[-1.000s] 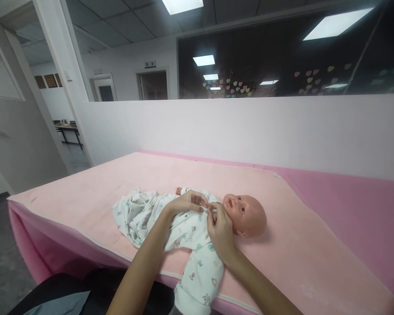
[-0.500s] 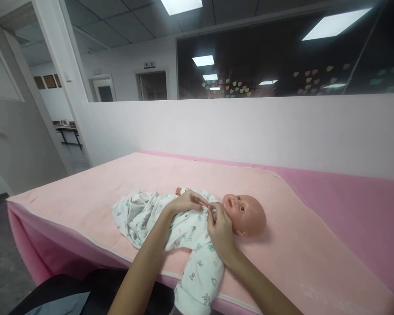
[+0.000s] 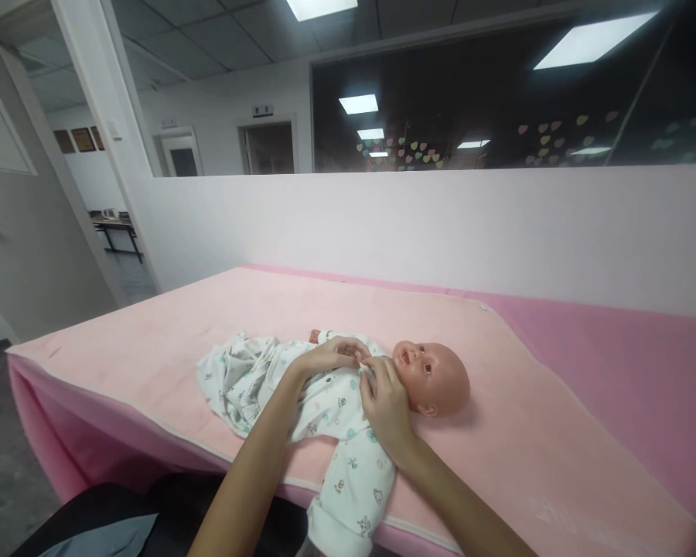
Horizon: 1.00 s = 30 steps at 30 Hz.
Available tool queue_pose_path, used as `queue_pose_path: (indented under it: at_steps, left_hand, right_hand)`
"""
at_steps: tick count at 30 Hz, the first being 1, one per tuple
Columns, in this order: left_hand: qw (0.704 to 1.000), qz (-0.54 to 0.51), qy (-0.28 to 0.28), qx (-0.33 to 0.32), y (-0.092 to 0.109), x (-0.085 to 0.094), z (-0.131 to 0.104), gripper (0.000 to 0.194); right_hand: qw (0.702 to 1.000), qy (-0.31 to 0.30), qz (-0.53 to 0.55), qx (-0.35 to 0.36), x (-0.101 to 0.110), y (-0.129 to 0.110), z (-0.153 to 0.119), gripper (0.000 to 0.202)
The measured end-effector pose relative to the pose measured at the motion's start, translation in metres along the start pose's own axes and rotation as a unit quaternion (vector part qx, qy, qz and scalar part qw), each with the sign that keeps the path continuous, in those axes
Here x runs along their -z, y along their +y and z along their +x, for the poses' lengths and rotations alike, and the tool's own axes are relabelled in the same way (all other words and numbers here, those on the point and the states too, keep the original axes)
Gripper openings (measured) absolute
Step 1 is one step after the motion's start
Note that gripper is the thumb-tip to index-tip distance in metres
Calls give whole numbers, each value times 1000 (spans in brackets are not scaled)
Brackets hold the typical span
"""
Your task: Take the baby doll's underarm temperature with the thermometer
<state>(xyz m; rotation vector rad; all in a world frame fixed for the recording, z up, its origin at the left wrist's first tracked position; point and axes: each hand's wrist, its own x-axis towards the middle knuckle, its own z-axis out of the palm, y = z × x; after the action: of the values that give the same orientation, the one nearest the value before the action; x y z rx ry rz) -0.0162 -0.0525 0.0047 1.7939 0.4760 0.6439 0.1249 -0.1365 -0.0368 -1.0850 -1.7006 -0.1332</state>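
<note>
On pink mat (image 3: pixel 527 456), pinching suit (image 3: pixel 337 404) below doll's head (image 3: pixel 444 381) with near-closed right hand (image 3: pixel 386 401). Curling left hand (image 3: pixel 333 355) alongside; can't tell hold.

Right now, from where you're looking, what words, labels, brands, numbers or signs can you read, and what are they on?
No text can be read.
Small rectangular sign above the dark doorway: marks too small.
Brown rectangular wall frames: too small.
White patterned baby garment: small printed pictures; any lettering is too small to tell.
Faint pale marks on the peach-pink sheet: too blurred to tell whether they are writing.
</note>
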Motion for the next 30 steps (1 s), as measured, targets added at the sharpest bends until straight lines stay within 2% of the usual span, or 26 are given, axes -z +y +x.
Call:
queue_pose_path:
  at_steps: [7,13,16,18,20,24,30]
  left_hand:
    - [999,23,14,21,-4,2,1,21]
    - [998,33,38,25,0,-2,-1,17]
    - [992,56,112,7,5,-6,-18,19]
    - [981,88,175,-4,7,-9,-38,21]
    - [972,113,206,0,7,-12,-58,22]
    - [962,143,232,9,2,-17,-85,27]
    - [949,183,256,-6,-4,-17,-83,27]
  right_hand:
    - [1000,-8,7,5,1,0,0,23]
    - [1000,2,7,-14,0,-1,0,17]
    - [1000,-12,-18,-9,2,-3,1,20]
    - [998,-38,-41,22,3,-6,3,24]
    - [992,-85,-64,71,3,-10,8,27]
    - [972,-155,-116,134,-5,-15,22,18]
    - [964,-165,-132,160,-15,-9,35,11]
